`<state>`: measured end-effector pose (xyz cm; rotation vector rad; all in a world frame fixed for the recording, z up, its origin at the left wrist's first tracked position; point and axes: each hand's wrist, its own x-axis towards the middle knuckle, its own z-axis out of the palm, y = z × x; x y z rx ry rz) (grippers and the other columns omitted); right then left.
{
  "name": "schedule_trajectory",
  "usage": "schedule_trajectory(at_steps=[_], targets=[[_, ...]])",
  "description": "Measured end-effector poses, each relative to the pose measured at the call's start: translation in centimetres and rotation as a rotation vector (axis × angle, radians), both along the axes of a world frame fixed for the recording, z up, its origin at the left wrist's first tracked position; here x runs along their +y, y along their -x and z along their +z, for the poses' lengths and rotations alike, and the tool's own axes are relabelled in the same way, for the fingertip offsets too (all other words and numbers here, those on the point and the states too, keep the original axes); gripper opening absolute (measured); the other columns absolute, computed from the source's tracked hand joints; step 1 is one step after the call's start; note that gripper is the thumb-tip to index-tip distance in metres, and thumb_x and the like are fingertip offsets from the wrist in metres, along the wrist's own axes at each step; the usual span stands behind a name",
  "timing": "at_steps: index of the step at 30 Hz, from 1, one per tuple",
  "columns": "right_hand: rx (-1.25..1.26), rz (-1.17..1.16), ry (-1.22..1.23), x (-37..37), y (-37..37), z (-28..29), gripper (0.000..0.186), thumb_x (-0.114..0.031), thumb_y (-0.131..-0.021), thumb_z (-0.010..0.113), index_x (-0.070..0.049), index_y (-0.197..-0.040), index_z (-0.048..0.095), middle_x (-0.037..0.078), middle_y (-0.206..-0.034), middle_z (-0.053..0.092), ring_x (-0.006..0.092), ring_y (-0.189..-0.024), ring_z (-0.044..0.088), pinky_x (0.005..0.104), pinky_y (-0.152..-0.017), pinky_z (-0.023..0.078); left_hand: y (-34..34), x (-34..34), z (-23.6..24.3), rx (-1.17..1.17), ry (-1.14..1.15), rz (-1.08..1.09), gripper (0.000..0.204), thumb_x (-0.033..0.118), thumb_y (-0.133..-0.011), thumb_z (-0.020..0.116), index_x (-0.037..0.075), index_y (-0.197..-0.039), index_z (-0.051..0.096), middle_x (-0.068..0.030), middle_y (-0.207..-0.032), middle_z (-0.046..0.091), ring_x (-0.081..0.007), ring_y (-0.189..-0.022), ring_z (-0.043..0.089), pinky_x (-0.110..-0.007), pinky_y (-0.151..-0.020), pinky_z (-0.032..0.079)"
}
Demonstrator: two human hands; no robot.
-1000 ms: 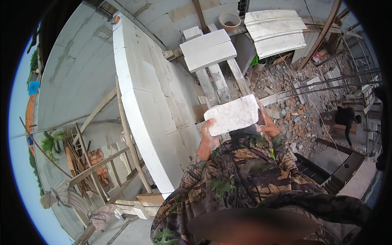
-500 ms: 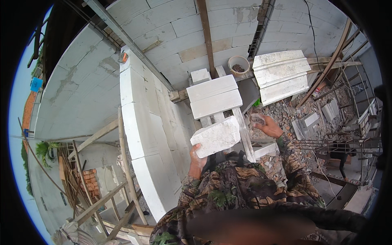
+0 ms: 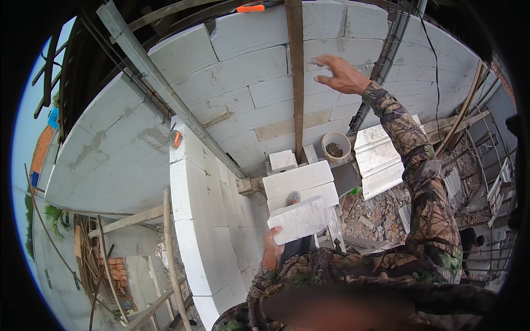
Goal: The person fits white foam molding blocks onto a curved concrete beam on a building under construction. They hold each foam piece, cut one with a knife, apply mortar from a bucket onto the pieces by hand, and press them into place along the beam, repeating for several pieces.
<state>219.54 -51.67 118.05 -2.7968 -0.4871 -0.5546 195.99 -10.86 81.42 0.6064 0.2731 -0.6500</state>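
Note:
A pale lightweight concrete block [image 3: 300,219] rests in my left hand [image 3: 271,248], whose fingers grip its near left corner. Behind it, white blocks [image 3: 301,179] lie side by side on a support, and a small roundish grey object [image 3: 293,197] sits on them by the held block's far edge. My right hand [image 3: 343,76] reaches up and forward, fingers apart and holding nothing, in front of the block wall [image 3: 265,60] and right of a brown wooden post [image 3: 296,71]. An orange-and-black tool [image 3: 258,6] lies atop that wall.
A low white block wall [image 3: 185,220] runs along my left, with an orange-and-grey tape measure [image 3: 175,139] on its top. A bucket [image 3: 335,148] stands ahead beside ridged white panels [image 3: 378,160]. Broken rubble [image 3: 370,223] covers the ground at right.
My right hand has risen from beside the held block to the far wall. The roundish grey object now shows on the blocks. The view has tilted up, revealing the orange-and-black tool.

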Motion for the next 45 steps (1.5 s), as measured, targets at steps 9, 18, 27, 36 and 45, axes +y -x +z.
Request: schedule_trajectory(at_steps=[9, 18, 27, 36, 45], targets=[[-0.431, -0.210, 0.500, -0.5, -31.2, 5.6, 0.063, -0.022, -0.089, 0.070, -0.010, -0.146, 0.045, 0.013, -0.144, 0.052, 0.0324, -0.139, 0.044, 0.0468, -0.118, 0.035, -8.1, -0.3, 1.5, 0.023, -0.145, 0.045, 0.074, 0.025, -0.078, 0.070, -0.001, -0.143, 0.046, -0.0175, -0.132, 0.061, -0.0333, -0.120, 0.060, -0.045, -0.105, 0.048], [-0.431, 0.138, 0.282, 2.2, -31.5, 10.5, 0.038, -0.029, -0.086, 0.066, -0.001, -0.112, 0.067, 0.023, -0.101, 0.070, 0.0389, -0.097, 0.068, 0.0491, -0.085, 0.053, -10.4, 1.0, 3.2, 0.022, -0.227, 0.118, 0.075, 0.025, -0.078, 0.070, 0.000, -0.144, 0.045, -0.0167, -0.133, 0.061, -0.0336, -0.122, 0.060, -0.046, -0.105, 0.048], [-0.733, -0.013, 0.372, -0.7, -10.5, 3.0, 0.031, -0.033, -0.087, 0.069, -0.004, -0.078, 0.062, 0.014, -0.074, 0.065, 0.0309, -0.069, 0.066, 0.0413, -0.062, 0.051, -9.5, 0.2, -1.3, -0.140, -0.391, 0.128, 0.072, 0.025, -0.080, 0.071, -0.003, -0.143, 0.048, -0.0150, -0.135, 0.061, -0.0305, -0.124, 0.059, -0.042, -0.108, 0.046], [-0.273, -0.427, -0.161, -2.3, 34.1, -14.1, 0.025, -0.025, -0.079, 0.082, -0.005, -0.086, 0.068, 0.008, -0.070, 0.061, 0.0263, -0.058, 0.063, 0.0368, -0.053, 0.051, -0.6, 1.9, 2.1, -0.119, -0.568, 0.139, 0.070, 0.023, -0.084, 0.070, -0.005, -0.143, 0.046, -0.0182, -0.135, 0.060, -0.0308, -0.123, 0.060, -0.042, -0.106, 0.048], [0.331, -1.302, -0.895, 9.5, 60.8, -28.8, 0.024, -0.018, -0.084, 0.076, 0.004, -0.093, 0.071, 0.003, -0.069, 0.062, 0.0086, -0.068, 0.052, 0.0302, -0.063, 0.045, 0.5, 0.1, -3.9, -0.143, -0.755, -0.039, 0.065, 0.015, -0.081, 0.075, -0.004, -0.137, 0.048, -0.0141, -0.129, 0.061, -0.0266, -0.115, 0.063, -0.038, -0.101, 0.051]])
